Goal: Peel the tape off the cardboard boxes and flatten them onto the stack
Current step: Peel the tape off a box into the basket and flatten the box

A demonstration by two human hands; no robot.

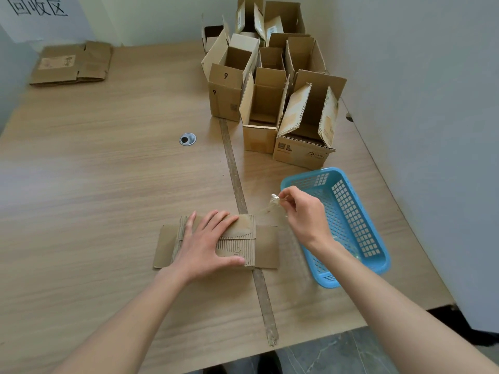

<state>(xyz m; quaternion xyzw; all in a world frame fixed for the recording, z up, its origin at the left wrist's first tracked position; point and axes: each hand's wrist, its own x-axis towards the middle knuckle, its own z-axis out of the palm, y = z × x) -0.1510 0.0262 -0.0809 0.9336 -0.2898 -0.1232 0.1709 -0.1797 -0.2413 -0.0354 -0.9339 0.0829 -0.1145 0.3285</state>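
Counter (108,171) of light wood fills most of the view, and at its far right side stands a group of open cardboard boxes (267,85), upright, with their flaps up. At the far left corner lies the stack (71,63) of boxes already made flat. A blue basket (348,225) sits near the right edge, just beside the person's right forearm. Close to the person, in the middle, lies a flattened box (266,245), its top layer torn so that the ribbed inside shows. The left hand (209,242) rests flat on it with fingers spread and straight, pressing it down. The right hand (302,209) is lifted beside the basket rim, and its fingertips pinch a strip of clear tape (270,205), which seems to run down to the right edge of the box. I judge that the step in hand is the peeling of the tape. The next move probably calls for a steady pull to free the strip, dropping it in the basket, then carrying the flat box to the stack.
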